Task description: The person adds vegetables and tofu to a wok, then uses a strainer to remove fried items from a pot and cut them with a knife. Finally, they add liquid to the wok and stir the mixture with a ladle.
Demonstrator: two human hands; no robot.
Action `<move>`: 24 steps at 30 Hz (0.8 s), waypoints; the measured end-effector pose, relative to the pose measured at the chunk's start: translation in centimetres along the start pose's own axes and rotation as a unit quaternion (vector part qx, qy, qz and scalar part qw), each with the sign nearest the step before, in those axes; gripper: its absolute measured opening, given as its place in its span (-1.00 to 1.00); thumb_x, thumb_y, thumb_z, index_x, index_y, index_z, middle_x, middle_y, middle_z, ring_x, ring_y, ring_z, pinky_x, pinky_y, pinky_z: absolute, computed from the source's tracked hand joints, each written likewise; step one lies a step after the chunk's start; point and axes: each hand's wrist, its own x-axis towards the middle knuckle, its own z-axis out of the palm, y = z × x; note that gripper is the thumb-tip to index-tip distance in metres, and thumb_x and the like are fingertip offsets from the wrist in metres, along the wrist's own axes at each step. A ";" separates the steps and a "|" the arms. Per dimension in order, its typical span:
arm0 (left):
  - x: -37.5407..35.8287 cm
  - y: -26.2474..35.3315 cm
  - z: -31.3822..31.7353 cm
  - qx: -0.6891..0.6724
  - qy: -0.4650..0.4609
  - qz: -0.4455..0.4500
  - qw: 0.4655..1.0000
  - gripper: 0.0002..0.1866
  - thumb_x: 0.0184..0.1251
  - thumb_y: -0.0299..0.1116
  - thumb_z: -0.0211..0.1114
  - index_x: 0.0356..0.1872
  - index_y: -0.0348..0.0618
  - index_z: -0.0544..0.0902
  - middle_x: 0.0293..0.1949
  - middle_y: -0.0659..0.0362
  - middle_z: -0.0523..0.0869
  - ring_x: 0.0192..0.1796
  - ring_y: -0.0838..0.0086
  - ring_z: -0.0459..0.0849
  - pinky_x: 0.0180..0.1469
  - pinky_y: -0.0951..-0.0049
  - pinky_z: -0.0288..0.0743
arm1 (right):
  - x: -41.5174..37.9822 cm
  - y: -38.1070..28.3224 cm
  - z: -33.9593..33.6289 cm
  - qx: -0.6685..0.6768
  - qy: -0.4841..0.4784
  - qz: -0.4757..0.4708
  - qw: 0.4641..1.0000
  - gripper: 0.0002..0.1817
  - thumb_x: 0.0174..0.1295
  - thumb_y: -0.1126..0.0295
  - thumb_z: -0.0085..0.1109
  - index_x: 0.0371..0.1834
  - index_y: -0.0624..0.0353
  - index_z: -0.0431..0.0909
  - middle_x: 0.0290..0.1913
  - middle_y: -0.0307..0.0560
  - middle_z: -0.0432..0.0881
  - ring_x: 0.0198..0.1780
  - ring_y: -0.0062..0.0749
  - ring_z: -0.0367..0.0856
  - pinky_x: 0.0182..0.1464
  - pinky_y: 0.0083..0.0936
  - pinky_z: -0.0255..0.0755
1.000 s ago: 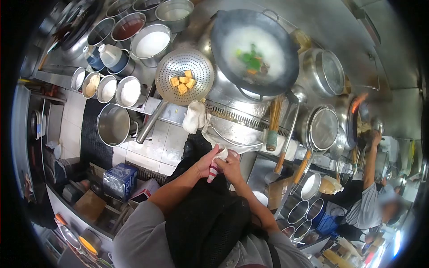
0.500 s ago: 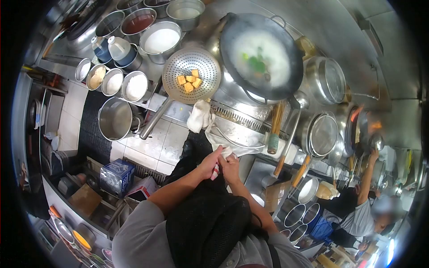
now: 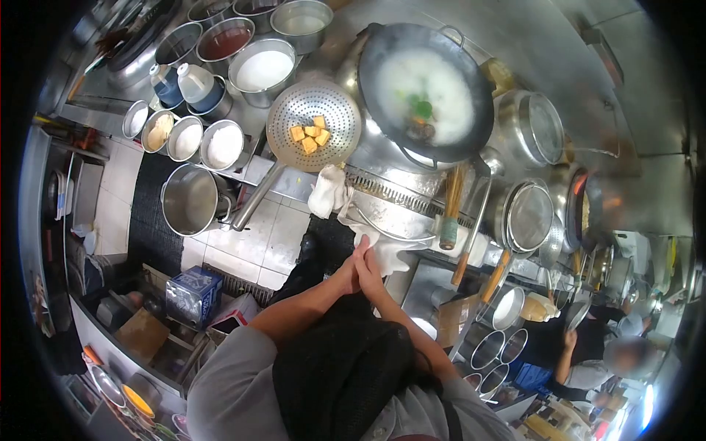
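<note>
My left hand (image 3: 350, 275) and my right hand (image 3: 370, 272) are pressed together in front of the black apron, their fingers around part of a white cloth (image 3: 390, 256). The rest of the cloth hangs loose over a curved metal rail (image 3: 393, 235). A second, bunched white cloth (image 3: 329, 192) lies around the base of the strainer's handle. Several golden cubes (image 3: 310, 135) rest in the perforated strainer (image 3: 344, 125). In the large wok (image 3: 478, 99) there is steaming, cloudy liquid with green leaves.
Metal containers of white powder (image 3: 263, 70) and sauce stand at the upper left. A metal pot (image 3: 190, 198) is at the left. A bamboo brush (image 3: 450, 220) and ladles lie right of the rail. A co-worker (image 3: 588, 375) holds a ladle (image 3: 578, 314) at the far right.
My hands have come closer together and moved slightly up; the red-striped bit between them no longer shows. More cloth is spread at their right. The co-worker's raised arm has come down.
</note>
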 end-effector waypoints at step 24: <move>4.8 -3.0 -5.8 0.664 0.170 0.261 0.680 -0.54 0.53 -0.18 -0.03 0.21 -0.37 0.47 -0.12 -0.40 0.63 -0.05 -0.20 0.65 -0.08 -0.05 0.54 | -4.1 -1.2 -3.9 0.209 -0.118 0.098 0.966 -0.14 0.46 0.12 0.07 0.58 0.39 -0.15 0.60 0.07 0.00 0.57 -0.18 0.02 0.55 -0.33 -0.04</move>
